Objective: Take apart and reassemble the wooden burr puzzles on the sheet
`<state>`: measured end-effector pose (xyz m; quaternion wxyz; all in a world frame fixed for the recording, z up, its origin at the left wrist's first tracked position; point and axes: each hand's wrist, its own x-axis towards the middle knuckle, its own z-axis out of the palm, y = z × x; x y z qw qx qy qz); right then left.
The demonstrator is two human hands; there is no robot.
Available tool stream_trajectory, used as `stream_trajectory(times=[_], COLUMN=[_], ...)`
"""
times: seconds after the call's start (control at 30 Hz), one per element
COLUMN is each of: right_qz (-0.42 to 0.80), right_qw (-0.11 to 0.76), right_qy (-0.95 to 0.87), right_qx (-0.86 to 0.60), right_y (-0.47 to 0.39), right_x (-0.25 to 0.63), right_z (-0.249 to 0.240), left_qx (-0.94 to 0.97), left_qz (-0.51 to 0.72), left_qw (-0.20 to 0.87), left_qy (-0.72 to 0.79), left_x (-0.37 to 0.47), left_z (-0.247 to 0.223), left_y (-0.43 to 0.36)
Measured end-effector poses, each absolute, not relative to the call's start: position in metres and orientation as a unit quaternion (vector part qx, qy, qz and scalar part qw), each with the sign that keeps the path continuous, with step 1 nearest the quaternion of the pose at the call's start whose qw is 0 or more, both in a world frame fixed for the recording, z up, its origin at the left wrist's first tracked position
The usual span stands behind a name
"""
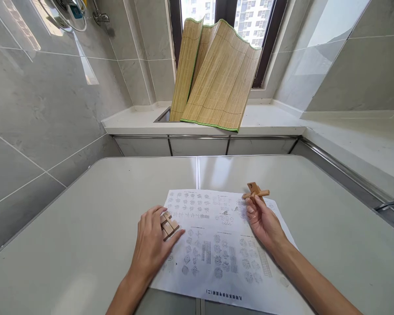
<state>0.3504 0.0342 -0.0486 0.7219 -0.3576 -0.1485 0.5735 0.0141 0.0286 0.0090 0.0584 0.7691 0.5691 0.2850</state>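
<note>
A large printed sheet (213,280) with rows of small diagrams lies on the pale table. On its left part rests my left hand (151,240), its fingers and thumb curved around several small wooden pieces (169,225) that lie on the paper. Over the upper right of the sheet, my right hand (265,221) pinches a light brown wooden piece (256,190) made of crossed parts, one of them a round rod and another a flat block with a dark mark. Part of that piece is hidden behind the fingertips.
The pale table (68,227) has a seam down its middle. Behind it, a white ledge (134,124) bears a folded bamboo mat (219,78) leaning by the window. Tiled walls stand on both sides, with a metal rail (341,168) along the right.
</note>
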Motion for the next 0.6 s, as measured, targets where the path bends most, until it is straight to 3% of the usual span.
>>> stream_trajectory(times=[0.37,0.6], right_qz=[0.592,0.612], right_qw=[0.708,0.637], right_qy=[-0.152,-0.237], right_qx=[-0.354,-0.404], right_y=[0.031,0.017], right_x=[0.347,0.32], right_z=[-0.043,-0.022], left_qx=[0.748,0.774], left_qz=[0.258,0.296], left_qw=[0.115,0.184], left_qy=[0.601,0.528], left_x=[0.003,0.04], left_z=[-0.007,0.004], left_y=[0.027,0.025])
